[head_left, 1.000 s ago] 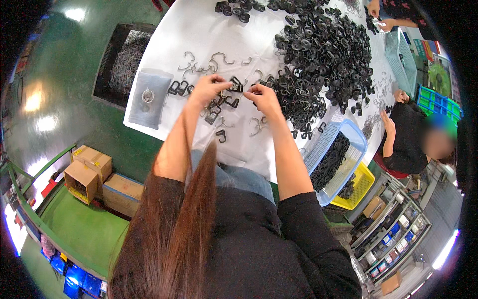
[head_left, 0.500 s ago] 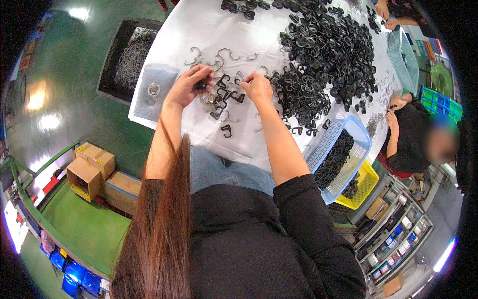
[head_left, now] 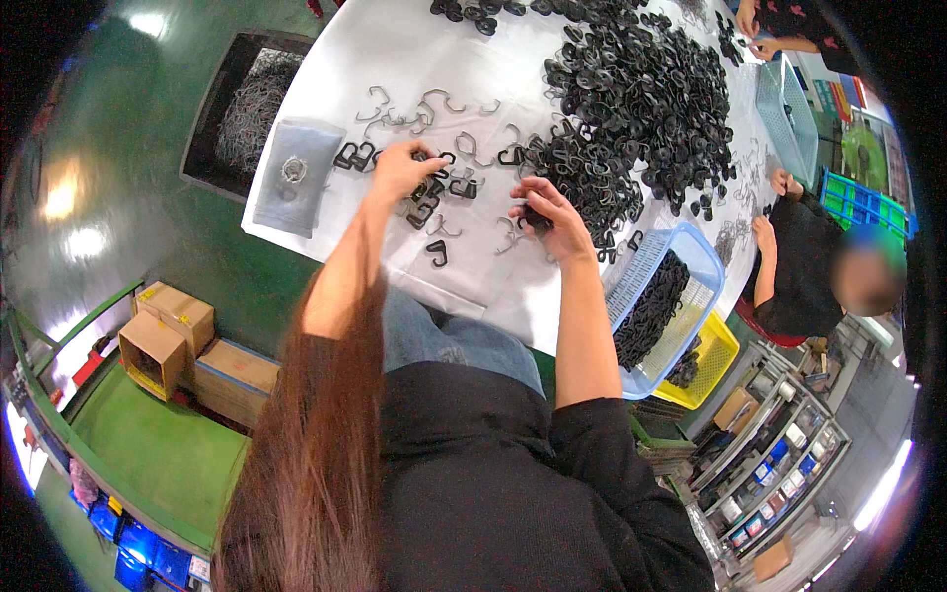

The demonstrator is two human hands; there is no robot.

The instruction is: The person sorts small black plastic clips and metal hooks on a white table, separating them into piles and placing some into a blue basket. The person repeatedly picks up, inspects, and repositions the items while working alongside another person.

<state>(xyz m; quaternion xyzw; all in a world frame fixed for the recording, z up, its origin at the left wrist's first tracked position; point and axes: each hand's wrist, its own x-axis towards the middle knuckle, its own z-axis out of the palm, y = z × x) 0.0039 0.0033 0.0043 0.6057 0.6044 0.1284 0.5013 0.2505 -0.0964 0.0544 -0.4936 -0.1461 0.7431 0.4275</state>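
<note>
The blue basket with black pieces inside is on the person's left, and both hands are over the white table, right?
Wrong side: the head view shows the blue basket with black pieces inside on the person's right. The left hand and right hand are over the white table.

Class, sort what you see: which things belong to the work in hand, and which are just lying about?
Seemingly in the work:
left hand
right hand
black hooks
wire hooks
heaped black parts

Seemingly just lying about:
cardboard boxes
shelf rack
</note>
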